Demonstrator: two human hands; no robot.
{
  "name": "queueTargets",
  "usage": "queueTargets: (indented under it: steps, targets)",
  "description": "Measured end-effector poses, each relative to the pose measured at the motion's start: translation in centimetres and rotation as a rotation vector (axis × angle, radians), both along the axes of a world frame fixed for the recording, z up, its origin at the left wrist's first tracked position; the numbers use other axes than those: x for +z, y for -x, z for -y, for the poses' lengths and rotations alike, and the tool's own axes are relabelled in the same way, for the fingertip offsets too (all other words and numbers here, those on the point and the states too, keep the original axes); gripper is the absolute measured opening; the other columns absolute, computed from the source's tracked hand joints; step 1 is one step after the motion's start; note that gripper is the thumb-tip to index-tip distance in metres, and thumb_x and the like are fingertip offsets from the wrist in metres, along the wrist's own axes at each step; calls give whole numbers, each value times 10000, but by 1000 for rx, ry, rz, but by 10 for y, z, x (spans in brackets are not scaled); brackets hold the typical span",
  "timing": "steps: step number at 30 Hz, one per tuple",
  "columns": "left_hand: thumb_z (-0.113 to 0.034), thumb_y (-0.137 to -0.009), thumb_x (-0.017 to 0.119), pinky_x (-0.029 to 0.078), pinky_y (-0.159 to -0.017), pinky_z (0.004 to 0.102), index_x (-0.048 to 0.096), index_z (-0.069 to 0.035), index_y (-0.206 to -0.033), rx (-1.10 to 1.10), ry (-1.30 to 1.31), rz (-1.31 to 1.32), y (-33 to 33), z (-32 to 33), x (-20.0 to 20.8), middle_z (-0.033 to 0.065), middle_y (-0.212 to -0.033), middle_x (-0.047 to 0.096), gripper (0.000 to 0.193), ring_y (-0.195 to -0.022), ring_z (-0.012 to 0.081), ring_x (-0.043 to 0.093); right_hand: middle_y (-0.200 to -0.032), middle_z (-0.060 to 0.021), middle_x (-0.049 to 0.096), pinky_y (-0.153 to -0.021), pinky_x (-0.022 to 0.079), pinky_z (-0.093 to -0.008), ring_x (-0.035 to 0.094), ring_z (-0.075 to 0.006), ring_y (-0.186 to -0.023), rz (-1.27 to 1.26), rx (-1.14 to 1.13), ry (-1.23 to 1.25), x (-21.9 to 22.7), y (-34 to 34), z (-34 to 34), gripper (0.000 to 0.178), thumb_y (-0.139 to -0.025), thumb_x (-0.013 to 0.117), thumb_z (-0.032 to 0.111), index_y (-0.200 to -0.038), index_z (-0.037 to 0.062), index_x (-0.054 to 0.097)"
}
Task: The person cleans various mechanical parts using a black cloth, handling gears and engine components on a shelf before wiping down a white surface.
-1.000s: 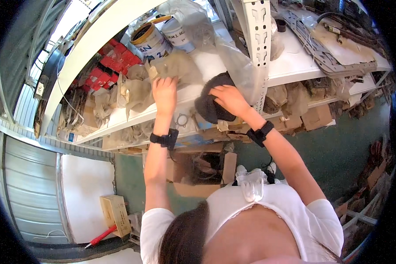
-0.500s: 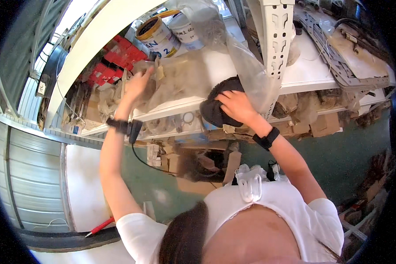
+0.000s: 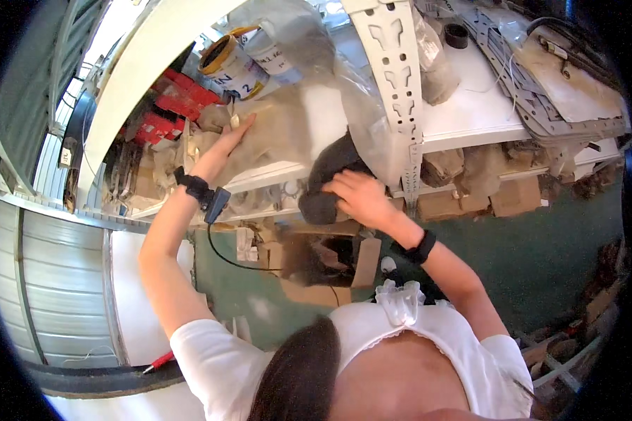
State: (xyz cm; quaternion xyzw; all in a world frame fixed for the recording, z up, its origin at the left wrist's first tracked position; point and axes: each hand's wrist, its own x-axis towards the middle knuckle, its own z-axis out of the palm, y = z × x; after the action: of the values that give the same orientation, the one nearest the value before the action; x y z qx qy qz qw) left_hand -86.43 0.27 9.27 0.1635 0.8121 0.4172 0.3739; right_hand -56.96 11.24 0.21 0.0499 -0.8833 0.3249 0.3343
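Observation:
My right hand [image 3: 361, 198] grips a dark grey cloth [image 3: 321, 193] at the front edge of a white shelf [image 3: 326, 112]. The cloth is bunched and hangs partly over that edge. Farther left, my left hand [image 3: 233, 139] reaches over the same shelf with its fingers stretched out. It is beside a crumpled, dusty plastic bag [image 3: 211, 118]; whether it touches the bag I cannot tell. A hazy brownish patch, perhaps plastic film, lies between my hands. Behind them stand a white tub with a yellow rim [image 3: 232, 67] and a second white tub [image 3: 272, 57].
Red boxes [image 3: 179, 98] are stacked at the back left. A perforated white post [image 3: 393, 77], with clear plastic sheeting [image 3: 361, 105] beside it, rises right of the cloth. Metal strips [image 3: 498, 70] lie on the right-hand shelf. Below stands an open cardboard box [image 3: 366, 261].
My right hand has drawn the cloth nearer, lower over the shelf edge. My left hand has shifted right, away from the red boxes. The whole view has also shifted a little.

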Motion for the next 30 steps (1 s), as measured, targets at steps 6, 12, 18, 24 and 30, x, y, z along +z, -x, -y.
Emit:
queueTargets:
  steps: [6,12,18,24,30]
  targets:
    - [-427,-771,560,271,-940,252,165,6,-1301,-14,21,-234,-78,-12,24,112,-1284,311,790,-1153,198,335,-945,-118,564,-733,444,-372,534,-305,-857,165,83,375,-56,-38,10,338,-685,555,35,-1016,90,509]
    - [-420,-757,574,344,-889,317,121,2,-1287,-4,54,-239,-127,-23,20,122,-1224,372,814,-1107,173,379,-670,-190,509,-577,393,-388,509,-343,-641,326,61,580,-93,-61,10,313,-749,505,18,-1054,68,458]
    - [-424,-748,569,414,-723,266,184,-16,-1251,-149,37,-445,-91,-48,-19,78,-1047,486,754,-891,134,493,-587,-183,455,-489,358,-357,459,-274,-503,366,127,465,-92,-73,11,359,-747,491,7,-1095,85,454]
    - [-412,-765,544,392,-807,275,27,-16,-1328,-143,-30,-476,-99,-45,-15,112,-1081,491,861,-938,191,496,-788,-173,537,-610,415,-342,547,-241,-674,369,104,557,-61,-70,17,411,-748,407,-39,-1145,69,421]
    - [-198,-841,464,223,-986,346,127,62,-1293,-1,-372,-926,-189,49,-33,259,-1312,225,621,-1218,322,256,-1235,-188,366,-978,244,-320,334,-284,-1177,72,244,635,-4,-16,34,490,-734,309,-75,-1221,-21,298]
